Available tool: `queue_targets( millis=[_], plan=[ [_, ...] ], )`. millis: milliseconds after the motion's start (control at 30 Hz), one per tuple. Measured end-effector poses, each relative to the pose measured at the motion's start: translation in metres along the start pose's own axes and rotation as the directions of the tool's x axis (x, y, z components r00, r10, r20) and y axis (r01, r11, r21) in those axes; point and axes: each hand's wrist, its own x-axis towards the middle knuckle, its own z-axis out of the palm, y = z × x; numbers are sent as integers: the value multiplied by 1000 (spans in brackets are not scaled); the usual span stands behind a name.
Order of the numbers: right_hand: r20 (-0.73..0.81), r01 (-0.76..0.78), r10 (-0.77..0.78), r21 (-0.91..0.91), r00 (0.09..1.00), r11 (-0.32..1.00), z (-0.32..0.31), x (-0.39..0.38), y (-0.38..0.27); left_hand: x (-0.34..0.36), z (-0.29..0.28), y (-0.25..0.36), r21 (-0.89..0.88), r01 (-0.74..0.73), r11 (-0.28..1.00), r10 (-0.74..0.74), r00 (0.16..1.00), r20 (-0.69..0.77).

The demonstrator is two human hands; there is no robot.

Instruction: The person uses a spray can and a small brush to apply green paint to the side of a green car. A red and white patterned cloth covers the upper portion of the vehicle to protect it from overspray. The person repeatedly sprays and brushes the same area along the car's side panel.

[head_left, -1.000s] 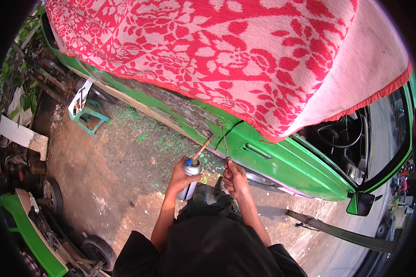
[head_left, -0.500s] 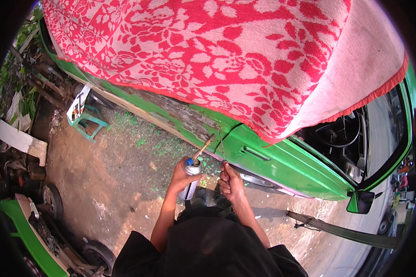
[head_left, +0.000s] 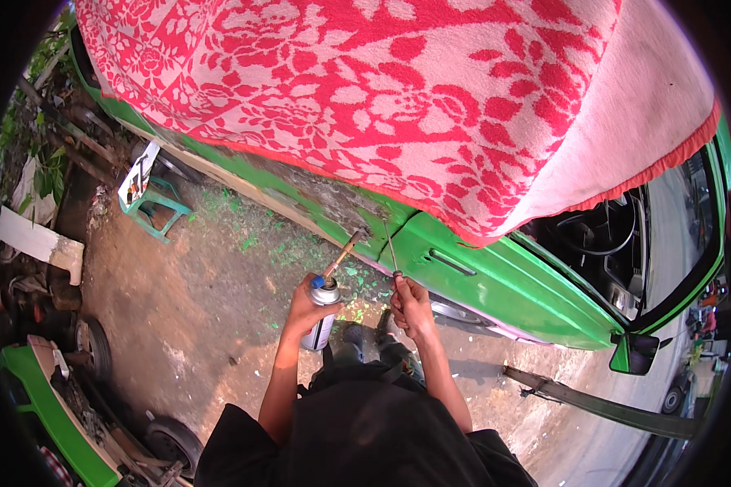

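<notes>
My left hand (head_left: 304, 308) is closed round a silver-topped gas canister (head_left: 322, 325) fitted with a blue valve and a brass torch nozzle (head_left: 341, 255), whose tip points at the scraped grey patch (head_left: 345, 207) on the green car (head_left: 503, 292). My right hand (head_left: 411, 308) grips a thin, screwdriver-like metal tool (head_left: 391, 249); its tip is at the green paint just right of that patch. I cannot make out a flame or whether the tips touch the metal. A red and pink floral blanket (head_left: 365, 97) covers the upper part of the car.
A teal stool (head_left: 162, 211) with small items on a white board stands at left. A white panel (head_left: 41, 243), branches, tires (head_left: 170, 446) and a green body part (head_left: 57, 414) line the left. A long dark beam (head_left: 593, 402) lies at lower right, beside a mirror (head_left: 633, 353).
My left hand and the torch have moved a little leftward, bringing the nozzle tip onto the grey patch. My right hand stays nearly where it was, still holding the thin tool.
</notes>
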Motion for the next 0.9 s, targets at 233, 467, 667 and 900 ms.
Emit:
queue_targets(
  millis=[233, 467, 667, 900],
  plan=[
    [-41, 71, -81, -196, 996, 978, 1, 5, -4, -8, 11, -14, 83, -22, 996, 24, 999, -21],
    [-69, 36, -43, -101, 997, 994, -6, -5, -3, -17, 18, -6, 48, 34, 998, -34, 999, -6],
    [-71, 62, -66, -49, 995, 997, 1, -1, 9, -14, 17, 1, 85, -7, 996, 8, 1000, -7],
    [-74, -36, 34, -24, 997, 999, 15, 13, 12, -10, 9, -6, 73, -16, 997, 18, 1000, -16]
  ],
)
